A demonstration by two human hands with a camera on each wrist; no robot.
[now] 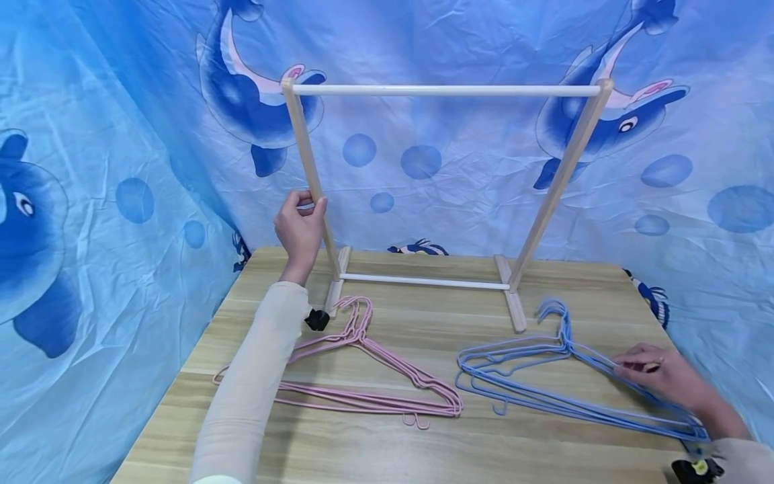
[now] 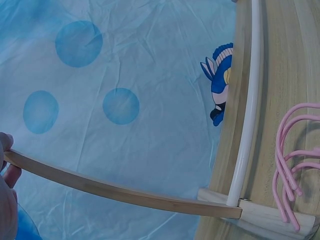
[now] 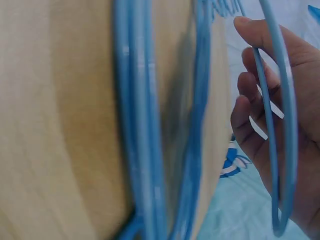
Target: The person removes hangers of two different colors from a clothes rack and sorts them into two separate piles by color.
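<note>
A small wooden clothes rack (image 1: 447,90) with a white top bar stands at the back of the table (image 1: 387,444). My left hand (image 1: 299,225) grips its left upright (image 2: 115,191) about halfway up. A stack of pink wire hangers (image 1: 363,376) lies flat in front of the rack's left foot; their hooks (image 2: 290,165) show in the left wrist view. A stack of blue wire hangers (image 1: 562,376) lies to the right. My right hand (image 1: 656,373) pinches the shoulder wire of a blue hanger (image 3: 272,150) at the stack's right side, fingers curled round it.
Blue dolphin-print cloth (image 1: 121,168) hangs behind and on both sides of the table. The rack's white lower bar (image 1: 423,281) runs between its two feet near the far edge. Bare wood shows along the table's front edge.
</note>
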